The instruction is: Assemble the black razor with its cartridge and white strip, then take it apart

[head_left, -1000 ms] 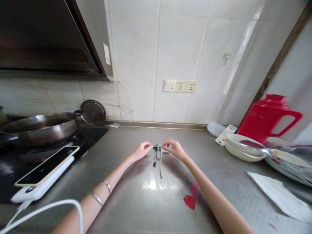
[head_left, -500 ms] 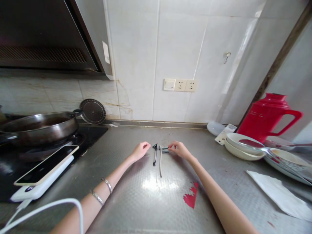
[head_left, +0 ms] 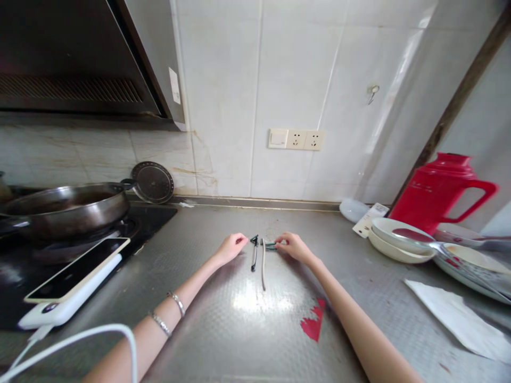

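Note:
My left hand (head_left: 232, 246) is closed in a pinch just left of a thin dark piece (head_left: 254, 254) with a bent, triangular top and a paler shaft. Whether its fingertips hold that top or anything else is too small to tell. A pale grey cord (head_left: 263, 268) lies lengthwise beside the dark piece, slightly curved. Dark green strips (head_left: 271, 246) stretch sideways from the cord's upper end to the fingertips of my right hand (head_left: 294, 246), which is pinched closed on their right end. All these lie on the steel counter (head_left: 223, 324).
A torn red scrap (head_left: 313, 322) lies nearer me. On the left are a pan (head_left: 75, 213) on the stove and a phone (head_left: 77, 270) on a white power bank with a cable. Bowls (head_left: 399, 247), a red thermos (head_left: 437, 191) and a white tissue (head_left: 455, 316) stand or lie on the right.
The hands and the small pieces between them stay almost where they were. The right fingers have shifted very slightly, and the whole view has drifted a few pixels.

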Demonstrator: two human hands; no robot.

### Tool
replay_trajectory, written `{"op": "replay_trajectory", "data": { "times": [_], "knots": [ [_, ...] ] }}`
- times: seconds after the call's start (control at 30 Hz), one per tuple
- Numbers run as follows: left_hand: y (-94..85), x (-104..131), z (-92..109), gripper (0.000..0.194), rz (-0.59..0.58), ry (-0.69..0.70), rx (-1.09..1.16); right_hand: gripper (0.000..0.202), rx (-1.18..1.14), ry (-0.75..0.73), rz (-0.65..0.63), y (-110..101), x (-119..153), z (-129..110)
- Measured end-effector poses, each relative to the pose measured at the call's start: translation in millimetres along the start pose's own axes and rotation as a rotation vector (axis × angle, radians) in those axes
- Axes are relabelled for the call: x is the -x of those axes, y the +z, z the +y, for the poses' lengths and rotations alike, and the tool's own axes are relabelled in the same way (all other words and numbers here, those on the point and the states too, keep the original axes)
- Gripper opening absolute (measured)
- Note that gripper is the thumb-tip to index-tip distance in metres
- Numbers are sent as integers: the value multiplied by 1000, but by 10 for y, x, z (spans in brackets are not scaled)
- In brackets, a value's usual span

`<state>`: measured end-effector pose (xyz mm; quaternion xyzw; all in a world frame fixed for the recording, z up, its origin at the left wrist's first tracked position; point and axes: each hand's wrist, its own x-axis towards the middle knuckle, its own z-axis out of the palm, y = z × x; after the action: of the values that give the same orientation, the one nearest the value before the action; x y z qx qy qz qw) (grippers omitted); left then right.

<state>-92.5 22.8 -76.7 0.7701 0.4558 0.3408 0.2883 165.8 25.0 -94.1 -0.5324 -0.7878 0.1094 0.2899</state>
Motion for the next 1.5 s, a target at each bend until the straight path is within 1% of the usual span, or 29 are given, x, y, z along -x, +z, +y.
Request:
{"op": "replay_trajectory", "data": {
  "times": [0.23, 0.37, 0.47, 0.63, 0.77, 0.93, 1.1, 1.23, 1.33, 1.4, 1.5],
  "knots": [
    [16, -7, -31, 31, -1, 16, -23, 22, -16, -4, 16, -19, 1, -10],
    [64, 22, -24, 31, 21, 30, -150, 25, -18, 1, 56, -32, 0, -9],
    [117, 88, 73, 32, 25, -17, -299, 27, -3, 23, 67, -38, -3, -3],
    [210, 184, 285, 32, -10, -138, -477, 28, 24, 30, 54, -37, -5, -2],
    [257, 176, 347, 33, -23, -184, -565, 27, 25, 43, 49, -46, 1, -30],
    [301, 111, 342, 27, -56, -160, -580, 26, 19, 32, 53, -79, 11, -83],
    [347, 64, 322, 20, -61, -171, -588, 24, 9, 61, 43, -104, 12, -99],
    [349, 55, 292, 21, -71, -159, -600, 24, -4, 60, 46, -118, 17, -113],
    [323, 43, 275, 23, -56, -162, -620, 24, -27, 98, 33, -111, 7, -164],
    [300, 31, 284, 24, -39, -165, -620, 24, -85, 126, 38, -93, -18, -236],
    [280, 24, 348, 28, 4, -150, -599, 24, -273, 220, 44, -68, -74, -406]
  ]
}}
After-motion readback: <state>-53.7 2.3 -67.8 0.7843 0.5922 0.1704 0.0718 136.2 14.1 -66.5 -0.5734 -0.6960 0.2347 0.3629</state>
